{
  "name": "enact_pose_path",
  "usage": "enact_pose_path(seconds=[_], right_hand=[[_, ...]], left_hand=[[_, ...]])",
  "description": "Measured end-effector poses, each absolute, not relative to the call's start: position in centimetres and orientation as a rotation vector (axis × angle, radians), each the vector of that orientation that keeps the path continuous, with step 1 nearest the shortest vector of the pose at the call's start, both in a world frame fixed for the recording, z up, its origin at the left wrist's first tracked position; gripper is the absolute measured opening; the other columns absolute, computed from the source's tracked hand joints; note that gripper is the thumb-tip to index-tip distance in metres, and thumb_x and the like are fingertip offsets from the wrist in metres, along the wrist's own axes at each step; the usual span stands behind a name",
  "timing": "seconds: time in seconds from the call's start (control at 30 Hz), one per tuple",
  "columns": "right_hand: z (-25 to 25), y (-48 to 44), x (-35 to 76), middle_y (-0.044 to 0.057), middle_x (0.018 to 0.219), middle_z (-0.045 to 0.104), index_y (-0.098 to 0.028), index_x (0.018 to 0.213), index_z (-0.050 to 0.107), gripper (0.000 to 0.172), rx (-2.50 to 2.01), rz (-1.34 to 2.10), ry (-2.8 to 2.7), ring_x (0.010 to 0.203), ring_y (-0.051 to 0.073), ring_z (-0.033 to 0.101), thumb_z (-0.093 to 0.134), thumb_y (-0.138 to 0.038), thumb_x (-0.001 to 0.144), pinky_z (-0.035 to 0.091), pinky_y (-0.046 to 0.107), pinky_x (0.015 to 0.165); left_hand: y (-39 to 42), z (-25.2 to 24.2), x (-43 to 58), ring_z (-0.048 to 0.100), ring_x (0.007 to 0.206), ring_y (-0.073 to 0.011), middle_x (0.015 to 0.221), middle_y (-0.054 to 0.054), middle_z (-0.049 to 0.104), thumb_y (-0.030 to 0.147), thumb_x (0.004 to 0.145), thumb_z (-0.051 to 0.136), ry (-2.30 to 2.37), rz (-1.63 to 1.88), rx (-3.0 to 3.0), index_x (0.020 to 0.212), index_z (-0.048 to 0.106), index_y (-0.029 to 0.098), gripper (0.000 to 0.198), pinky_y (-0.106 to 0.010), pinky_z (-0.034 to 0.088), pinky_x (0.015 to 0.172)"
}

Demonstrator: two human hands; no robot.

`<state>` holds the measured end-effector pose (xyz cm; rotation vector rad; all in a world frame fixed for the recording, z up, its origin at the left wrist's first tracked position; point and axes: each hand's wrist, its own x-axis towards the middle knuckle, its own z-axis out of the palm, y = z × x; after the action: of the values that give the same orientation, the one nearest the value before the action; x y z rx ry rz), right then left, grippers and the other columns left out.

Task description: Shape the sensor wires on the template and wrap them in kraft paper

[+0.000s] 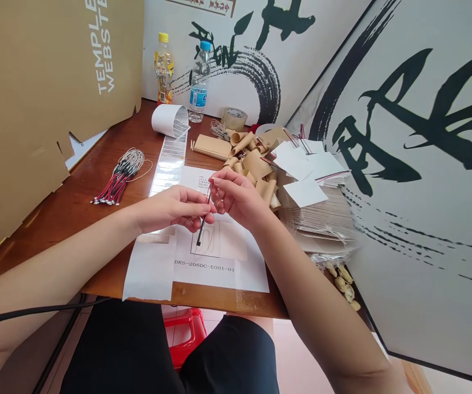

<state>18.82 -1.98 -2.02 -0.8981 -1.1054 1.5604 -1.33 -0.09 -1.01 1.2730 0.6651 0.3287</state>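
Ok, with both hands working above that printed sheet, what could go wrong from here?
The thin black lead pinched between the left hand and right hand could slip onto the printed sheet. The tall paper stack at the edge of the wooden table might topple if the right forearm brushes it.

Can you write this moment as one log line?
left hand: holds black wire | right hand: holds same wire | below hands: printed sheet

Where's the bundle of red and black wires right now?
In the head view, the bundle of red-and-black wires lies on the wooden desk at left, between the cardboard sheet and the long label strip, beyond the left hand.
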Motion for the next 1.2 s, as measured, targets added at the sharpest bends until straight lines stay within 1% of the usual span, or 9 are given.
enact_pose_path(seconds=[0.1, 0.2, 0.3, 0.47, 0.6, 0.73, 0.83, 1.07, 1.2], right_hand=[[-2.4, -1.9, 18.7, -0.006, 0.066, 0.062, -0.020, 0.081, 0.066, 0.037, -0.865, 1.583, -1.137, 0.049, 0.007, 0.052, 0.090, -0.044, 0.067, 0.039, 0.019, 0.038], [-2.7, -1.8, 18.8, -0.004, 0.066, 0.064, -0.018, 0.075, 0.065, 0.037, -0.857, 1.611, -1.169, 0.050, 0.006, 0.052, 0.092, -0.043, 0.068, 0.040, 0.018, 0.038], [-2.6, -1.7, 19.0, -0.003, 0.068, 0.065, -0.017, 0.072, 0.066, 0.038, -0.863, 1.611, -1.174, 0.050, 0.005, 0.051, 0.092, -0.044, 0.068, 0.040, 0.018, 0.038], [-2.3, -1.5, 19.5, -0.004, 0.070, 0.064, -0.017, 0.076, 0.069, 0.038, -0.841, 1.630, -1.160, 0.050, 0.004, 0.047, 0.093, -0.044, 0.066, 0.039, 0.017, 0.039], [-2.4, -1.4, 19.7, -0.004, 0.074, 0.065, -0.017, 0.085, 0.074, 0.039, -0.791, 1.660, -1.129, 0.050, 0.003, 0.044, 0.093, -0.045, 0.066, 0.037, 0.018, 0.039], [-2.5, -1.3, 19.9, -0.004, 0.075, 0.063, -0.018, 0.088, 0.075, 0.037, -0.763, 1.655, -1.123, 0.053, 0.004, 0.044, 0.091, -0.045, 0.069, 0.036, 0.017, 0.040], [-2.5, -1.3, 19.9, -0.005, 0.073, 0.059, -0.018, 0.088, 0.076, 0.034, -0.760, 1.654, -1.141, 0.054, 0.003, 0.044, 0.091, -0.043, 0.070, 0.035, 0.016, 0.041], [-2.6, -1.1, 20.1, -0.002, 0.076, 0.066, -0.018, 0.089, 0.076, 0.031, -0.776, 1.678, -1.146, 0.052, 0.004, 0.045, 0.090, -0.034, 0.067, 0.034, 0.018, 0.040], [-2.5, -1.1, 20.0, -0.001, 0.077, 0.068, -0.018, 0.089, 0.076, 0.030, -0.809, 1.647, -1.163, 0.052, 0.005, 0.048, 0.089, -0.036, 0.068, 0.034, 0.018, 0.039]], left_hand=[[-0.1, -1.0, -1.2, 0.063, 0.074, -0.0089, 0.090, -0.005, 0.077, 0.048, 0.076, 0.087, 0.705, 0.342, 1.272, 0.091, 0.080, 0.018, 0.034, -0.022, 0.053, 0.067], [0.0, -0.9, -1.1, 0.062, 0.069, -0.0077, 0.090, -0.005, 0.078, 0.050, 0.075, 0.087, 0.713, 0.337, 1.245, 0.092, 0.080, 0.017, 0.037, -0.022, 0.054, 0.065], [-0.1, -0.9, -1.1, 0.065, 0.067, -0.0085, 0.085, -0.004, 0.077, 0.051, 0.073, 0.088, 0.720, 0.338, 1.197, 0.090, 0.077, 0.017, 0.040, -0.023, 0.056, 0.065], [-0.2, -0.8, -1.1, 0.068, 0.063, -0.0101, 0.083, -0.001, 0.073, 0.048, 0.072, 0.089, 0.740, 0.373, 1.138, 0.085, 0.067, 0.017, 0.040, -0.022, 0.055, 0.059], [-0.2, -0.5, -1.1, 0.068, 0.059, -0.0098, 0.077, 0.002, 0.070, 0.049, 0.071, 0.090, 0.742, 0.378, 1.089, 0.082, 0.063, 0.017, 0.043, -0.021, 0.054, 0.056], [0.1, -0.5, -1.2, 0.066, 0.059, -0.0093, 0.073, 0.002, 0.070, 0.047, 0.074, 0.089, 0.750, 0.388, 1.088, 0.081, 0.064, 0.017, 0.039, -0.021, 0.054, 0.057], [0.3, -0.6, -1.4, 0.064, 0.060, -0.0080, 0.073, 0.000, 0.071, 0.047, 0.075, 0.088, 0.764, 0.406, 1.131, 0.081, 0.066, 0.016, 0.038, -0.019, 0.052, 0.056], [0.4, -0.3, -1.4, 0.063, 0.053, -0.0078, 0.075, -0.001, 0.075, 0.053, 0.071, 0.087, 0.781, 0.382, 1.269, 0.081, 0.065, 0.017, 0.044, -0.019, 0.045, 0.049], [0.4, -0.1, -1.5, 0.065, 0.052, -0.0089, 0.076, -0.002, 0.077, 0.056, 0.073, 0.085, 0.813, 0.361, 1.287, 0.086, 0.065, 0.018, 0.045, -0.020, 0.045, 0.049]])
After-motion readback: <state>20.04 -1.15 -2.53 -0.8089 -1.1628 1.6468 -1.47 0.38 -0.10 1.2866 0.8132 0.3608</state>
